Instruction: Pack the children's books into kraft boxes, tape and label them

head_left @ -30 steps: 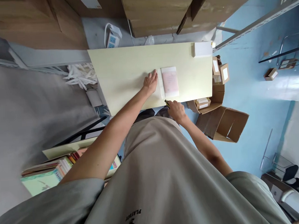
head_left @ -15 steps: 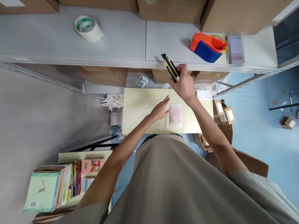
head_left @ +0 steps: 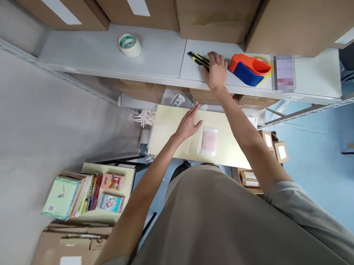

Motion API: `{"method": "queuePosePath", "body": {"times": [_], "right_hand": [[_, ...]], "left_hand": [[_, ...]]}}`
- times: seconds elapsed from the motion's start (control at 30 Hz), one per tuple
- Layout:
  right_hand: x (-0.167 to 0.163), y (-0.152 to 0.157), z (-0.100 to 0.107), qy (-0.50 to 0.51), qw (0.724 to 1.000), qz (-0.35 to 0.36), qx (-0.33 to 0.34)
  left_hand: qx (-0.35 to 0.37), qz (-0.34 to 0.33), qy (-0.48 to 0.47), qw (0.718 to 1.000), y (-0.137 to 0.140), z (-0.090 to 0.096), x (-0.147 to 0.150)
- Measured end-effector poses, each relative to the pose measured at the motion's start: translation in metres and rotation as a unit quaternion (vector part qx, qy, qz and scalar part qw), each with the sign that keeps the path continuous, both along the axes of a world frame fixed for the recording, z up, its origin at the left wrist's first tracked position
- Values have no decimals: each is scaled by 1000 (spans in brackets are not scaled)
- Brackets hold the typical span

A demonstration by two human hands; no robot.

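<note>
At the front part of the grey shelf [head_left: 161, 60], my right hand [head_left: 216, 72] has its fingers over a black and yellow utility knife [head_left: 199, 60]. The knife's front end points left out of the hand; its rear part is hidden under the fingers. Just right of that hand is an orange and blue tape dispenser [head_left: 247, 70]. My left hand [head_left: 188, 124] hovers with fingers stretched out and holds nothing, above the pale yellow table [head_left: 167, 129]. Beside it on the table lies a flat pinkish packet [head_left: 209, 141] with white edges.
A tape roll [head_left: 130, 45] stands on the shelf's left part. Large cardboard boxes [head_left: 218, 19] line the shelf's back. Books [head_left: 79, 197] are stacked on a side table at lower left. Small cartons [head_left: 274, 145] are right of the table. A blurred patch covers something beside the dispenser.
My right hand has gone forward from above the table to the shelf, bringing the utility knife down there. My left hand has shifted slightly away from the packet. The view has tilted and shifted.
</note>
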State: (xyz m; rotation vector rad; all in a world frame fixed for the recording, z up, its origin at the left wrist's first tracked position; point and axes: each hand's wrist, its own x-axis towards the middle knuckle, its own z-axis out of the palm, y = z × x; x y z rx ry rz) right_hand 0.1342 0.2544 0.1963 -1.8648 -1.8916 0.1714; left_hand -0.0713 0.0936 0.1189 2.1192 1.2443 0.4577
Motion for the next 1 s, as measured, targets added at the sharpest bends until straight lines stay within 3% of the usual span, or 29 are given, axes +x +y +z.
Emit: {"method": "queuePosePath", "body": {"times": [0.1, 0.13, 0.23, 0.3, 0.37, 0.43, 0.53, 0.67, 0.83, 1.0], "right_hand": [[4, -54, -26, 47, 996, 35, 71], [7, -78, -43, 58, 996, 44, 57], [19, -160, -110, 108, 991, 11, -73], [30, -210, -155, 140, 971, -46, -186], [41, -247, -189, 172, 930, -106, -306], [48, -271, -210, 213, 881, -157, -392], [52, -287, -226, 254, 840, -189, -441], [50, -289, -237, 292, 825, -190, -444], [55, -288, -243, 306, 826, -180, -437], [64, -276, -224, 324, 850, -128, -395]], "left_hand": [[-93, 63, 23, 993, -20, -48, 2], [-132, 83, 31, 987, -29, -65, 4], [-261, 129, 38, 956, -62, -107, 18], [-324, 150, 31, 934, -83, -128, 31], [-349, 165, 29, 922, -98, -145, 44], [-352, 177, 33, 918, -106, -158, 53], [-349, 198, 33, 915, -109, -172, 63], [-344, 217, 16, 913, -109, -180, 76], [-355, 249, -24, 901, -118, -177, 101], [-389, 301, -78, 867, -122, -160, 109]]}}
